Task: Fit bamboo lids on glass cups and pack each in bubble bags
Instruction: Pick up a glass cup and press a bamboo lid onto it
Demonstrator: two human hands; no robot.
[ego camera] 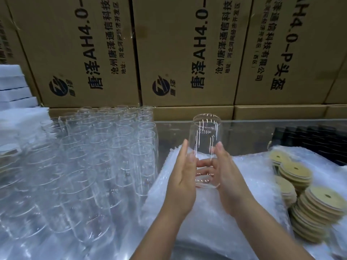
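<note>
A clear glass cup (205, 136) with no lid is held upright in the middle of the view, above a pile of bubble bags (210, 212). My left hand (183, 177) lies flat against its left side with straight fingers. My right hand (225, 171) wraps its lower right side, fingers curled behind the glass. Stacks of round bamboo lids (317, 205) with a small centre hole sit at the right on more bubble wrap.
Several rows of empty glass cups (105, 147) fill the left of the table. White foam sheets (16, 87) are stacked at far left. Brown printed cartons (178, 53) form a wall behind. A black ridged tray (319, 139) lies at the back right.
</note>
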